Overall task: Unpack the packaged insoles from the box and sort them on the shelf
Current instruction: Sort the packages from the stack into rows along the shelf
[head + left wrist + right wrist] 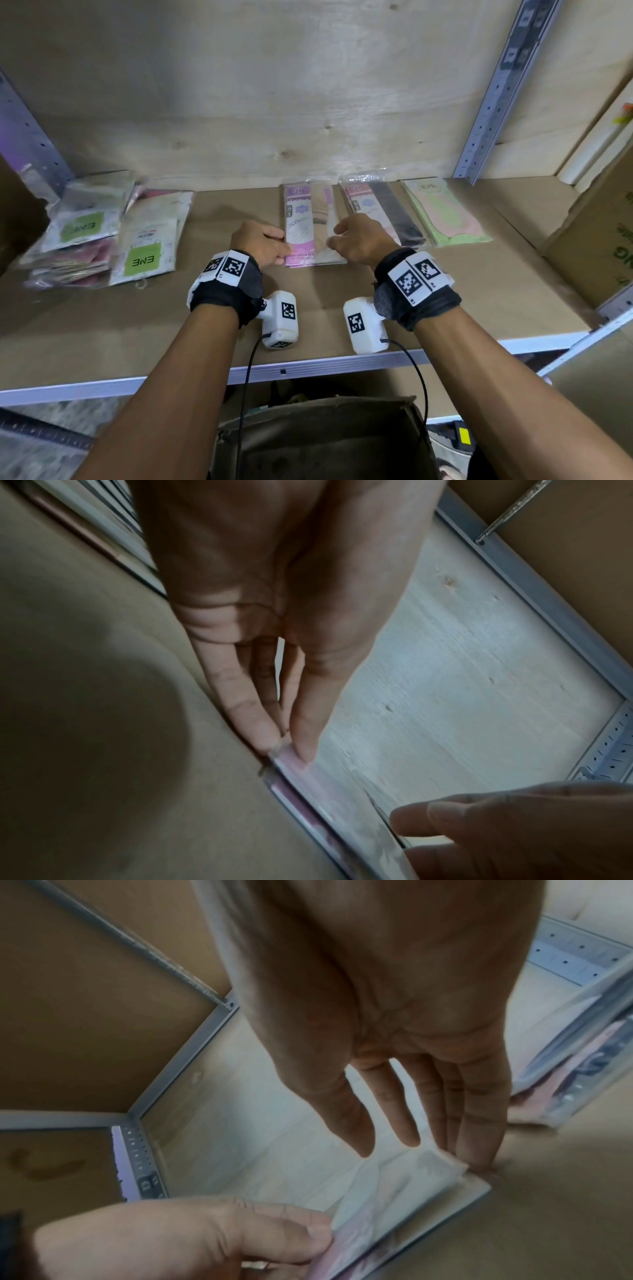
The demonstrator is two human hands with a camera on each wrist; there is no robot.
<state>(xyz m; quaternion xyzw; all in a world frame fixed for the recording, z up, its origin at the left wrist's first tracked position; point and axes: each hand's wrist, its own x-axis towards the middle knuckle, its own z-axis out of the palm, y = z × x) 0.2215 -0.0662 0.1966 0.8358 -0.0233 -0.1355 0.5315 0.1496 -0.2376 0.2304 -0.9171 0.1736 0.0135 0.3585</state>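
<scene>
Pink-labelled insole packet [313,228] lies on the shelf [445,284]; left hand [262,245] pinches its edge, right hand [359,240] steadies with straight fingers, apparently squaring the row.

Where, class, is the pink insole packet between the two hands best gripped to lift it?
Probably by its long side edges. The pink packet lies flat on the shelf, thin and long, so pinch from left and right, as the left hand does now.
</scene>
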